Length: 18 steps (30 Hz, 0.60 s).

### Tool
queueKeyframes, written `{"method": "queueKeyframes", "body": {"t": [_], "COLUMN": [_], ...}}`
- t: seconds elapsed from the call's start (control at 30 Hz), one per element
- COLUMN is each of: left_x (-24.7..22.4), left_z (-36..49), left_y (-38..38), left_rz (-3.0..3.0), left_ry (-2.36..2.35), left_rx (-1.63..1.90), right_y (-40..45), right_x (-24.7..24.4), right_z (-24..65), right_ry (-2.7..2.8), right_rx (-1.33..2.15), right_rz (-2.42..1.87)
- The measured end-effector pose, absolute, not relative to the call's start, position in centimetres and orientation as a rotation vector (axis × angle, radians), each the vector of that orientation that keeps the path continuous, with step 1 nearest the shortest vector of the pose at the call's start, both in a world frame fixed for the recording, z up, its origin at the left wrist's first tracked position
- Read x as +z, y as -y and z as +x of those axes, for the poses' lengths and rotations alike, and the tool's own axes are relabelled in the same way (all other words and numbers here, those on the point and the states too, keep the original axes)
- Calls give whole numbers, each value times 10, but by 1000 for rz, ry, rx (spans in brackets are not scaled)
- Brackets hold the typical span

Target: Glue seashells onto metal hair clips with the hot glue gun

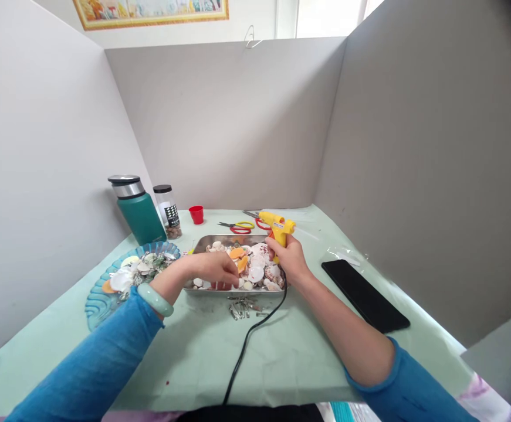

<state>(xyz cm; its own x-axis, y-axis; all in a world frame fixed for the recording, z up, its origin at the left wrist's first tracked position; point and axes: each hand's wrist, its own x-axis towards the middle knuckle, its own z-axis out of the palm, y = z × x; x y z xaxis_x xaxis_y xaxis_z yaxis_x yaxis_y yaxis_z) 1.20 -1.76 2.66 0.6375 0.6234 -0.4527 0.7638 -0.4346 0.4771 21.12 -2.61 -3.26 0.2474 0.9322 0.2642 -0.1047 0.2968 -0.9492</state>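
Observation:
A metal tray [202,241] full of seashells stands at the middle of the table. Over its left half reaches my left hand [216,268], fingers bent downward and close together among the shells; what they pinch, if anything, is too small to tell. My right hand [288,256] is wrapped round the handle of a yellow glue gun [277,224] at the tray's right end, its nozzle pointing left. A black cord [249,334] runs from the gun to the front edge. Small metal clips [240,308] lie just in front of the tray.
A blue glass plate [94,305] with shells is at left, behind my left forearm. Further back are a green bottle [141,214], a jar [168,214], a red cup [196,215] and scissors [240,227]. A black phone-like slab [363,296] lies at right. Grey panels surround the table.

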Motion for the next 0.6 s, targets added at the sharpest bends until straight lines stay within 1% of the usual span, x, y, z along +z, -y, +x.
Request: {"method": "queueKeyframes", "body": {"t": [0.07, 0.13, 0.23, 0.3, 0.47, 0.6], "left_x": [19, 14, 13, 17, 19, 13], "left_z": [20, 27, 28, 21, 11, 19], "left_y": [18, 13, 3, 0, 9, 11], "left_rz": [2210, 2278, 2440, 2450, 2168, 2202], "left_ry": [-987, -1027, -1207, -1279, -1122, -936], "left_rx": [-300, -262, 9, 92, -330, -359], "right_y": [27, 27, 27, 26, 25, 26], "right_x": [-32, -33, -34, -34, -35, -35], "right_z": [211, 212, 212, 212, 212, 212], "right_ry": [1056, 1060, 1080, 1084, 1080, 1097], "right_rx": [899, 904, 910, 909, 907, 890], "right_rz": [-1014, -1009, -989, -988, -992, -995]}}
